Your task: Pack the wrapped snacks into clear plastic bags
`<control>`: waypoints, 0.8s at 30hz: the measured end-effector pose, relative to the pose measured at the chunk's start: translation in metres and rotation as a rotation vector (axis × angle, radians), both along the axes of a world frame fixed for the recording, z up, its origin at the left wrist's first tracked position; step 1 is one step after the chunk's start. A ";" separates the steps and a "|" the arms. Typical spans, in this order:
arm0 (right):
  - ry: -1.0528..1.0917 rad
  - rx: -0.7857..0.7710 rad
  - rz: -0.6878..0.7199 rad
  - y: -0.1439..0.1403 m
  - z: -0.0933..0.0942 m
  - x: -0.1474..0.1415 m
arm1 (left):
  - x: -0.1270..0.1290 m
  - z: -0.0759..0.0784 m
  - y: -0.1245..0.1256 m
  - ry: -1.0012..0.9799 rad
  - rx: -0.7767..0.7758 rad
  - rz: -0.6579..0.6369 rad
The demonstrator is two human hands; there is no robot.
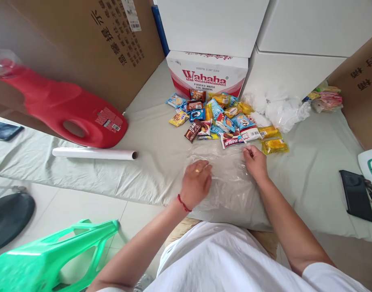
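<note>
A clear plastic bag [231, 178] lies flattened and wrinkled on the cloth in front of me. My right hand [255, 162] pinches the bag's upper right edge between thumb and fingers. On the bag's left side rests my left hand [196, 182], with loosely bent fingers, the thumb apart from them, a ring and a red string bracelet. Just beyond the bag is a pile of small wrapped snacks [216, 115] in blue, brown, yellow and white. The nearest snack, a dark red and white packet [232, 140], lies close to the bag's far edge. Yellow-wrapped snacks [274, 146] lie right of my right hand.
A Wahaha water carton [207, 77] stands behind the snacks, beside crumpled white plastic bags [286, 111]. Leftward are a red detergent bottle [73, 107] and a white roll [95, 153]. A phone [356, 194] lies right. A green stool [52, 255] stands on the floor.
</note>
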State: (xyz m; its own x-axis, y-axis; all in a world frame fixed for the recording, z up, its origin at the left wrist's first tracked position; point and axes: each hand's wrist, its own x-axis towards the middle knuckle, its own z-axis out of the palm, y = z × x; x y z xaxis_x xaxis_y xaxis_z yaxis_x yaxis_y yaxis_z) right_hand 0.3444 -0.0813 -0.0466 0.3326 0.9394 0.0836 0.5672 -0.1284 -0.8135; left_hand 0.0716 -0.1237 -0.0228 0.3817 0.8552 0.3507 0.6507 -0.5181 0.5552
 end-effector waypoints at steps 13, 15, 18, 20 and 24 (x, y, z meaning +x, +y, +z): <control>-0.094 -0.084 0.029 -0.040 0.000 0.021 | 0.000 0.004 -0.039 0.142 0.003 -0.043; -0.076 -0.055 0.043 -0.034 -0.001 0.020 | 0.007 0.003 -0.012 0.221 -0.014 -0.022; -0.077 -0.007 -0.033 -0.022 0.000 0.033 | 0.008 -0.011 0.022 0.411 -0.073 0.062; -0.172 0.052 -0.145 -0.019 0.006 0.046 | 0.004 -0.023 0.032 0.481 -0.078 0.092; -0.481 0.210 -0.046 -0.047 0.026 0.041 | -0.004 -0.031 0.031 0.507 -0.061 0.104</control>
State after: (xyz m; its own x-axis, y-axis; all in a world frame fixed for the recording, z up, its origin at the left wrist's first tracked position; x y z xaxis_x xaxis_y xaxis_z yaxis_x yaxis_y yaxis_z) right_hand 0.3851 -0.1286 -0.0209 0.2505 0.8715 0.4215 0.8804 -0.0241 -0.4735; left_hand 0.0676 -0.0923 -0.0539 0.4028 0.9107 0.0919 0.8919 -0.4131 0.1838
